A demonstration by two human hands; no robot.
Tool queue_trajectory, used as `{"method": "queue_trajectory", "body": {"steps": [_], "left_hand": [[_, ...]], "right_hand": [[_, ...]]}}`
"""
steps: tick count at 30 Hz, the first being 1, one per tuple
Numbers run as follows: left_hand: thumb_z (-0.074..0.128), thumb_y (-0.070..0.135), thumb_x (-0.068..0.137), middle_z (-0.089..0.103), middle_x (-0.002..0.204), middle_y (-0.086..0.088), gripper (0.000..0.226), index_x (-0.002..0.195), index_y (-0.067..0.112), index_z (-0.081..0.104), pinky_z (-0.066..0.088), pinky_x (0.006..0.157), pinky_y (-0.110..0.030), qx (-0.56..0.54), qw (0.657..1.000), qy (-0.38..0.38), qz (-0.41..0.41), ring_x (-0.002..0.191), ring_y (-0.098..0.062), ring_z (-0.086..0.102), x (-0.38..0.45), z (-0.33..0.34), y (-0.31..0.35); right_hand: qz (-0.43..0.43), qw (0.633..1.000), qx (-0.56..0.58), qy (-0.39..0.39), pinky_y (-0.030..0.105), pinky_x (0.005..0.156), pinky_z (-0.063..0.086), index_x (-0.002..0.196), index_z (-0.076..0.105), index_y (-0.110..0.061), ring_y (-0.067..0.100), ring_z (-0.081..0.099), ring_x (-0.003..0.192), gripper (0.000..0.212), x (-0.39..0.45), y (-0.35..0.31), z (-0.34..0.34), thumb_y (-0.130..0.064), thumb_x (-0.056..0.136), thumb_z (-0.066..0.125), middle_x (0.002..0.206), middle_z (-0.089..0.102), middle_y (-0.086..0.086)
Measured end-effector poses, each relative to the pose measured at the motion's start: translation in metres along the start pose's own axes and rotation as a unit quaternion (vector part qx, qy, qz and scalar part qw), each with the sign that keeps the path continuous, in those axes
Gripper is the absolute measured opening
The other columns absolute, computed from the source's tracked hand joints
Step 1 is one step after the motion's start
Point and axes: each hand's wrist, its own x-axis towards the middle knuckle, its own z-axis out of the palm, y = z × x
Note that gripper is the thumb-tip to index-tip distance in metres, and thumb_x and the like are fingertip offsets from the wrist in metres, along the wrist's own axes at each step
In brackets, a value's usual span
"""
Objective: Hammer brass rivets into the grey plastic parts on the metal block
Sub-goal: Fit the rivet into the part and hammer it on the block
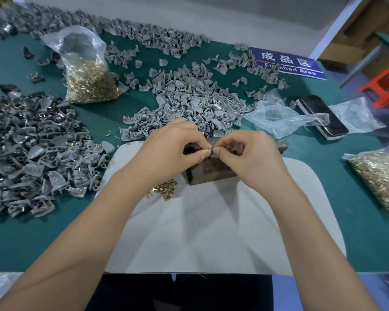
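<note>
Your left hand (166,151) and right hand (245,153) meet fingertip to fingertip directly above the metal block (211,170), pinching a small item between them; most of it is hidden, so whether it is a grey part, a brass rivet or both cannot be told. Expect both to be light, rigid and easily dropped. Grip the part by its edges and the rivet by its shank. Loose rivets (166,189) lie just left of the block. The unworked grey parts (189,102) are heaped beyond the block; a pile with rivets showing (32,153) lies well left.
</note>
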Motion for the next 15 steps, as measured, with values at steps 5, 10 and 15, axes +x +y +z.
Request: {"method": "queue_trajectory", "body": {"steps": [5,10,15], "left_hand": [[0.075,0.036,0.087,0.06,0.085,0.019,0.008,0.092,0.03,0.075,0.05,0.076,-0.045,0.005,1.0,0.002,-0.005,0.089,-0.008,0.047,0.0,-0.001,0.001],[0.073,0.037,0.087,0.062,0.086,0.016,0.008,0.091,0.03,0.075,0.05,0.076,-0.045,0.009,1.0,-0.002,-0.006,0.09,-0.009,0.048,0.0,-0.002,0.004],[0.074,0.041,0.088,0.063,0.087,0.018,0.01,0.094,0.034,0.075,0.05,0.077,-0.043,0.011,1.0,-0.003,-0.01,0.091,-0.007,0.048,-0.001,-0.002,0.005]], "right_hand": [[-0.078,0.994,-0.075,-0.004,0.041,0.074,0.049,0.08,0.077,-0.028,0.016,0.055,0.077,0.007,0.001,-0.009,-0.002,-0.022,0.085,0.076,0.072,0.057,-0.01],[-0.122,0.986,-0.114,-0.007,0.038,0.076,0.044,0.086,0.077,-0.024,0.017,0.051,0.084,0.008,-0.002,-0.007,-0.002,-0.018,0.09,0.072,0.079,0.061,-0.008],[-0.07,0.997,0.025,-0.001,0.021,0.061,0.033,0.08,0.078,-0.022,0.013,0.047,0.065,0.013,-0.007,0.001,0.001,-0.012,0.089,0.074,0.063,0.05,-0.004]]}}
